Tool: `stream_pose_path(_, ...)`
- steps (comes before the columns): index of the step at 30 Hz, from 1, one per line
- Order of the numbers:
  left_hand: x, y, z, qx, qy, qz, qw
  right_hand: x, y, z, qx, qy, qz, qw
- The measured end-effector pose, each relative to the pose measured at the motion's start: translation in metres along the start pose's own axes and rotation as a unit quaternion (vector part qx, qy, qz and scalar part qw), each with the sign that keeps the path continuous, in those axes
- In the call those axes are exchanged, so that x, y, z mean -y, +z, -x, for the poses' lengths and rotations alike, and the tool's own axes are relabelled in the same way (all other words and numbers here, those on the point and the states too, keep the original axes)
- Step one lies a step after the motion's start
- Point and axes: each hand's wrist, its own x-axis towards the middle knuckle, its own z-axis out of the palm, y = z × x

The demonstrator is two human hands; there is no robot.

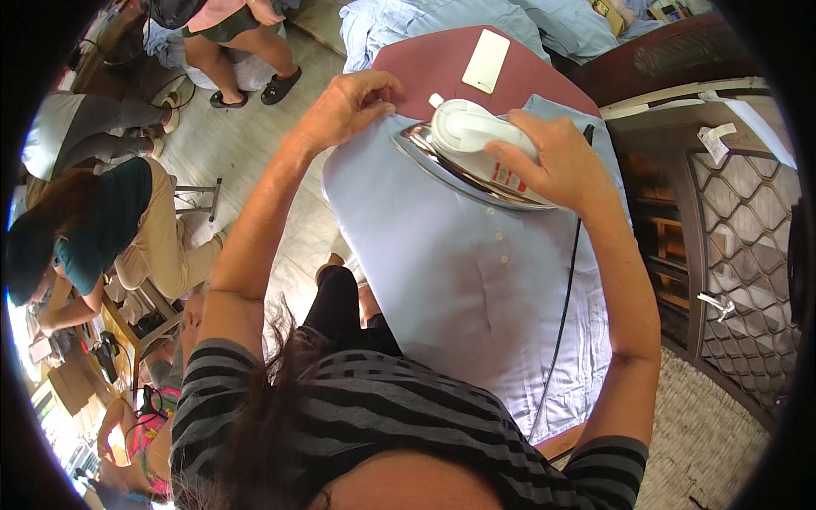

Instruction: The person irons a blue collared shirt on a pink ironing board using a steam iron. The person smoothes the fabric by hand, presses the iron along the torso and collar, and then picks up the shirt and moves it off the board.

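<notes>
A light blue button-up shirt lies spread over a maroon padded ironing board, its white buttons running down the middle. My right hand is wrapped round the handle of a white iron. The iron's shiny metal soleplate rests on the upper part of the shirt, tip toward the left. At the shirt's upper left edge, my left hand has its fingers curled and thumb pressed down, gripping the cloth. A black cord trails from the iron down across the shirt.
A pale rectangular card lies on the board beyond the shirt. Blue fabric is heaped behind. To the right stands a brown metal lattice gate. On the left, a seated person in dark green works at a table; other people are nearby.
</notes>
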Motion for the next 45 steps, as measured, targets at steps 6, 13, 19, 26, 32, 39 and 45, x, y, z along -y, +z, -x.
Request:
stream_pose_path(6,-0.011,-0.012,0.018,-0.058,-0.107,-0.02,0.992,0.024,0.021,-0.02,-0.033,0.063,0.008,0.997)
stream_pose_path(13,0.012,0.005,0.077,-0.1,-0.109,0.045,0.988,0.051,0.036,-0.037,-0.059,0.123,0.012,0.991)
stream_pose_path(19,0.036,0.018,0.079,-0.111,-0.164,0.197,0.96,0.056,0.049,-0.059,-0.093,0.129,0.022,0.987)
stream_pose_path(26,0.032,0.001,0.067,-0.019,-0.121,0.169,0.978,0.076,0.033,-0.028,-0.115,0.274,-0.024,0.954)
stream_pose_path(32,0.005,-0.003,0.052,-0.038,0.22,-0.007,0.975,0.172,0.016,0.087,-0.169,0.496,-0.051,0.85)
stream_pose_path(39,-0.003,0.028,0.027,0.065,0.294,-0.049,0.952,0.252,0.104,0.144,-0.247,0.621,-0.178,0.722)
stream_pose_path(45,-0.019,0.05,0.004,0.066,0.272,-0.041,0.959,0.259,0.148,0.116,-0.283,0.537,-0.224,0.763)
